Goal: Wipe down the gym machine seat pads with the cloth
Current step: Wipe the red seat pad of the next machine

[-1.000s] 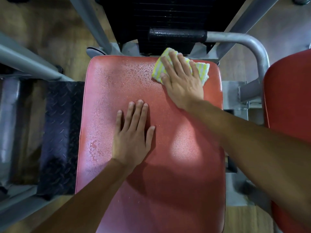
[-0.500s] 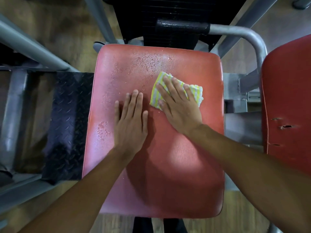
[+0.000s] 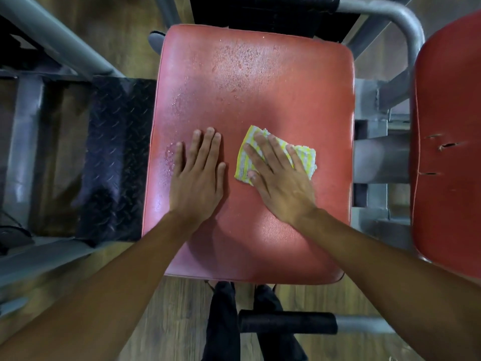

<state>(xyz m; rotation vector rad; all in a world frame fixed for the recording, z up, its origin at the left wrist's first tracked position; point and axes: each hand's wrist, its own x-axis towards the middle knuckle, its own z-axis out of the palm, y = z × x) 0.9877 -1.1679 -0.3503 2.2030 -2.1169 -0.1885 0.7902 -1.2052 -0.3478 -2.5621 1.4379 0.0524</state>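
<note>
Plainly, right hand (image 3: 281, 183) lies flat, fingers straight, pressing the folded yellow-and-white striped cloth (image 3: 305, 155) onto the middle of the red vinyl seat pad (image 3: 260, 82) to wipe, while left hand (image 3: 197, 178) rests flat and empty beside it, probably bracing; droplets (image 3: 234, 56) dot the far half.

Beyond the right hand (image 3: 281, 183) pressing the cloth (image 3: 308, 156), the seat pad (image 3: 260, 82) lies bare to its far edge. Just left of the grip, the left hand (image 3: 196, 183) lies flat and blocks that side. To the right is a strip of bare pad, then the grey frame (image 3: 377, 157) and a second red pad (image 3: 447, 100). Toward the person the pad is bare.
</note>
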